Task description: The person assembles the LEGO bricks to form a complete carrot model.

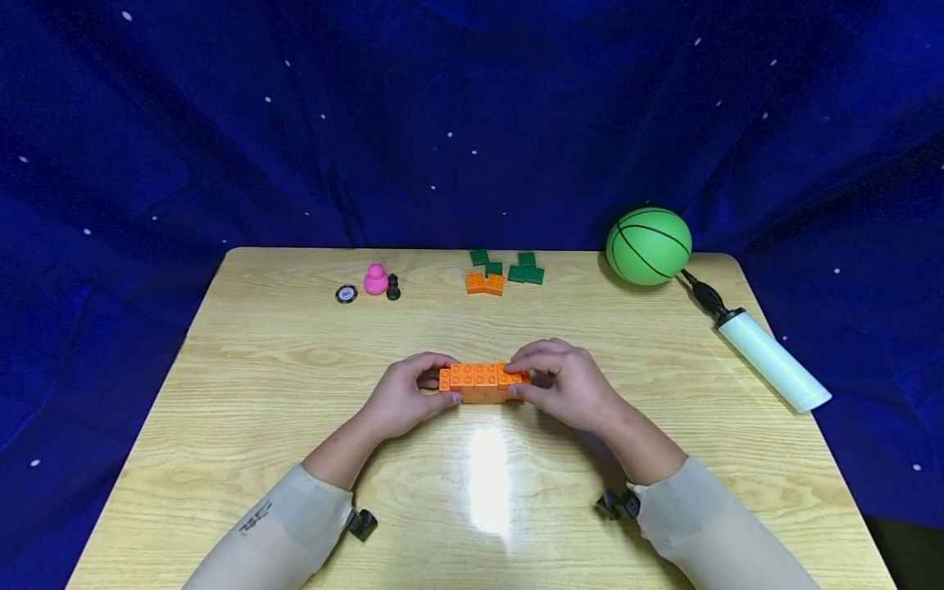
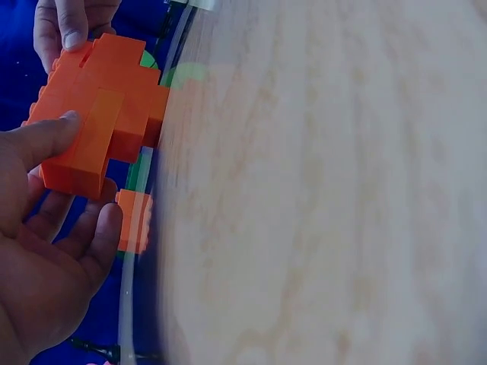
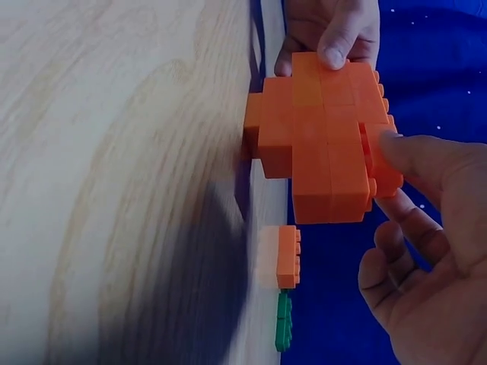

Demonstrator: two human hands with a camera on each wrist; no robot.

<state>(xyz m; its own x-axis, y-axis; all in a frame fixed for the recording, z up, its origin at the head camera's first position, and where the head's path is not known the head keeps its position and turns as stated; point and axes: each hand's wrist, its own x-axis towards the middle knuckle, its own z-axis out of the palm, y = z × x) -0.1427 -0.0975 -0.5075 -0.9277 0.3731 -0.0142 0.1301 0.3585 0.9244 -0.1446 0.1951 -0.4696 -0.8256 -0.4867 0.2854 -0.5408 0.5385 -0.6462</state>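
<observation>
An orange toy-brick build (image 1: 474, 385) stands at the middle of the table, studs up. From the side it looks stepped, narrowing toward the bottom, as the left wrist view shows. My left hand (image 1: 404, 397) grips its left end, thumb (image 2: 53, 141) on the near face and fingers behind. At the right end my right hand (image 1: 564, 385) pinches an orange brick (image 3: 383, 158) in the top row between thumb and fingers. A narrow gap shows between that brick and the bricks below it in the right wrist view. Part of the brick is hidden by the fingers.
Beyond the build lie two loose orange bricks (image 1: 485, 284) and several green bricks (image 1: 526, 274). A poker chip (image 1: 347, 294), pink duck (image 1: 375, 279) and small black piece (image 1: 393, 288) sit back left. Back right are a green ball (image 1: 649, 247) and a hand pump (image 1: 767, 356).
</observation>
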